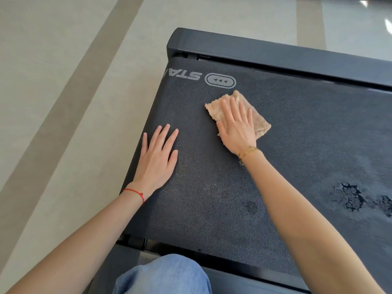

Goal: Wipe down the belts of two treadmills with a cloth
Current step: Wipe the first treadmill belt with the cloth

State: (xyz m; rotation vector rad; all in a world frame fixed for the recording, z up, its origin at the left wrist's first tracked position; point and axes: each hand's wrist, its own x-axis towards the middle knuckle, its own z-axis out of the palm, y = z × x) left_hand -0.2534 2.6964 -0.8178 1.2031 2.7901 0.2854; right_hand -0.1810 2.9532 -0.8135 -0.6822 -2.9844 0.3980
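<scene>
A black textured treadmill belt fills the middle and right of the head view, with a grey logo near its far left end. A folded tan cloth lies on the belt just below that logo. My right hand lies flat on top of the cloth, fingers stretched out and pressing it down. To the left, my left hand rests palm down on the bare belt near its left end, fingers spread, holding nothing. Wet dark patches show on the belt at the right.
The treadmill's black side rail runs along the far side and another rail along the near side. Beige striped floor lies to the left. My knee in blue jeans is at the bottom edge.
</scene>
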